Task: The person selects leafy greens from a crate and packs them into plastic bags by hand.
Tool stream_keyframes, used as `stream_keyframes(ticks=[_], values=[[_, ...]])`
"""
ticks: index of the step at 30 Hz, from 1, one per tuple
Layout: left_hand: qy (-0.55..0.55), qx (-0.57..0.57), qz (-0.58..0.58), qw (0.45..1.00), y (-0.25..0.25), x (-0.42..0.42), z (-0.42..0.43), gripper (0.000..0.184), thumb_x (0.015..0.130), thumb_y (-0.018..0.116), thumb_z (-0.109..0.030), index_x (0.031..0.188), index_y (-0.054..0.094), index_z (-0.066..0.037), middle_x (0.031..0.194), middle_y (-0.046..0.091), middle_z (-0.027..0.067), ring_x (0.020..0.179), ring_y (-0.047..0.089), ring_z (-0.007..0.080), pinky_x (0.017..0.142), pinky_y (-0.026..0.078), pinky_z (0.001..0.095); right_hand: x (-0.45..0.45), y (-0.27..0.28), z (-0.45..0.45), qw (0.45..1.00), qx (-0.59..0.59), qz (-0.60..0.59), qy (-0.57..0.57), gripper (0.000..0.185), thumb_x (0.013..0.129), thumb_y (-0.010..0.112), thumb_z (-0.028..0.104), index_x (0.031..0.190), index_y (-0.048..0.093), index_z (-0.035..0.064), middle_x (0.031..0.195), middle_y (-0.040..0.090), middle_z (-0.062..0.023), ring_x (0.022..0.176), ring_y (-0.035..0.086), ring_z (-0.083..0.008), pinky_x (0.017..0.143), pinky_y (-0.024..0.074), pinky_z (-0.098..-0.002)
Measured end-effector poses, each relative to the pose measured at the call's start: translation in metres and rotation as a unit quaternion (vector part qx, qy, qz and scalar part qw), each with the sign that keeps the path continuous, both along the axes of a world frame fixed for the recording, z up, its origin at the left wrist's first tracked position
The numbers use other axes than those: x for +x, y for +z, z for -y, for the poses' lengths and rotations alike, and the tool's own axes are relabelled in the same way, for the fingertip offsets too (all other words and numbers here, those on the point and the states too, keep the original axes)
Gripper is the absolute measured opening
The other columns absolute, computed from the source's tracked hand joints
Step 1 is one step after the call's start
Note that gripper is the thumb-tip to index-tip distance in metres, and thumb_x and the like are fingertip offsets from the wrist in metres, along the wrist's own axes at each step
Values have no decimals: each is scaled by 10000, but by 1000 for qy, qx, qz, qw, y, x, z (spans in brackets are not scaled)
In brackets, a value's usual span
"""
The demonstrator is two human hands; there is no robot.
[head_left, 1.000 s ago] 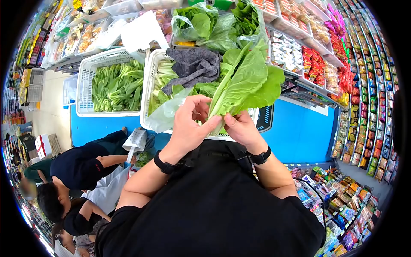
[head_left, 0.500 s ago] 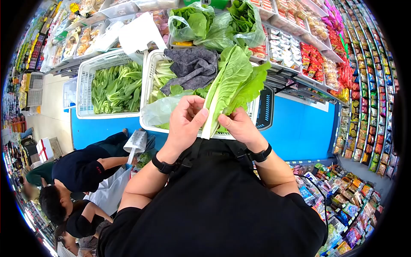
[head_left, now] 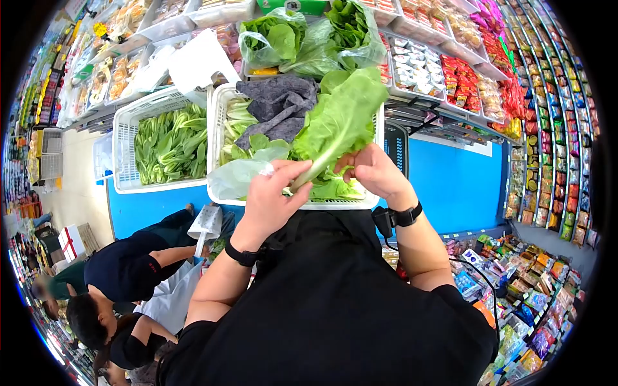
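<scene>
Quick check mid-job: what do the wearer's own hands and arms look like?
Both the left hand and right hand are ungloved. Each wrist wears a black band, left and right, with a blocky black device beside the right one. The black top has short sleeves, leaving the forearms bare. A thin black cable shows near the right arm.

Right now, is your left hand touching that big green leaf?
Touching. The head view shows the left hand pinching the big green leaf at its pale lower end, with no gap between them.
</scene>
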State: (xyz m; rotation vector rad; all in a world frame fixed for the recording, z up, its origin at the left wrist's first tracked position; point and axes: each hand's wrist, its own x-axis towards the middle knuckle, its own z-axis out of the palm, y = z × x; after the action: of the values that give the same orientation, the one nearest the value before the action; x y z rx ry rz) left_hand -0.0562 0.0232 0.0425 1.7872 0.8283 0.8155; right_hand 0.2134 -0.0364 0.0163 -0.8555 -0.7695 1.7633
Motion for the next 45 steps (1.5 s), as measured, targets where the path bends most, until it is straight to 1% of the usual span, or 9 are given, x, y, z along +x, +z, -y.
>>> stream_keyframes(ticks=[2, 4, 7, 16, 18, 21, 30, 33, 45], values=[[-16, 190, -35, 981, -7, 2, -2, 391, 824, 807, -14, 1193, 769, -136, 971, 736, 87, 805, 714, 270, 681, 579, 351, -7, -2, 3, 997, 0, -64, -51, 786, 878, 891, 259, 1504, 482, 14, 1391, 639, -109, 1220, 658, -246, 948, 559, -371], [-17, 210, -51, 976, -6, 5, 2, 369, 802, 808, -7, 1137, 791, -162, 950, 736, 59, 799, 704, 271, 680, 571, 374, -16, -1, 3, 991, -3, -93, -95, 855, 830, 926, 298, 1517, 476, 60, 1407, 626, -86, 1301, 607, -267, 1062, 523, -443], [-44, 227, -82, 969, -10, 6, 5, 346, 799, 812, -13, 1113, 792, -156, 962, 740, 53, 839, 705, 266, 710, 573, 385, -17, -12, 4, 987, -25, -102, -119, 733, 870, 862, 109, 1502, 492, 72, 1451, 611, -94, 1347, 589, -281, 1139, 479, -474], [32, 78, -24, 996, -17, -23, 1, 241, 938, 732, -114, 1158, 657, -49, 1089, 672, 111, 940, 665, 218, 804, 539, 351, -4, -28, 9, 977, -58, -86, -188, 638, 916, 784, 9, 1486, 504, 60, 1417, 633, -104, 1314, 615, -293, 1074, 539, -482], [125, -110, 129, 978, -27, -31, 0, 255, 1033, 599, -255, 1174, 589, -43, 1079, 634, 92, 858, 597, 177, 823, 494, 324, 0, -30, 10, 979, -44, -62, -187, 636, 922, 785, 14, 1489, 500, 55, 1427, 626, -121, 1310, 621, -303, 1057, 555, -500], [129, -176, 204, 954, -28, -43, -6, 359, 1076, 510, -379, 1261, 518, -70, 1108, 609, 91, 803, 559, 145, 758, 482, 299, -2, -31, 12, 978, -52, -1, -204, 596, 950, 748, 23, 1489, 496, 52, 1439, 618, -131, 1304, 626, -314, 1059, 556, -506], [103, -247, 181, 946, -5, -65, -8, 460, 1071, 480, -494, 1318, 438, -107, 1127, 591, 90, 717, 505, 90, 641, 427, 235, -50, -64, 8, 971, -60, -46, -229, 529, 991, 659, -11, 1487, 490, 65, 1423, 620, -88, 1294, 630, -271, 1065, 546, -477], [89, -262, 177, 944, -3, -63, -10, 462, 1071, 467, -518, 1309, 448, -122, 1079, 596, 78, 707, 497, 93, 640, 420, 233, -69, -63, 6, 965, 79, 175, -177, 492, 963, 709, -15, 1428, 555, 41, 1364, 641, -71, 1232, 622, -214, 1064, 505, -368], [84, -310, 208, 924, -3, -67, -4, 505, 1033, 468, -604, 1155, 452, -114, 883, 502, 56, 681, 437, 133, 639, 396, 275, -120, -61, -37, 951, 111, 271, -97, 401, 910, 822, 130, 1257, 676, -10, 1148, 750, -107, 1037, 712, -225, 921, 557, -366]])
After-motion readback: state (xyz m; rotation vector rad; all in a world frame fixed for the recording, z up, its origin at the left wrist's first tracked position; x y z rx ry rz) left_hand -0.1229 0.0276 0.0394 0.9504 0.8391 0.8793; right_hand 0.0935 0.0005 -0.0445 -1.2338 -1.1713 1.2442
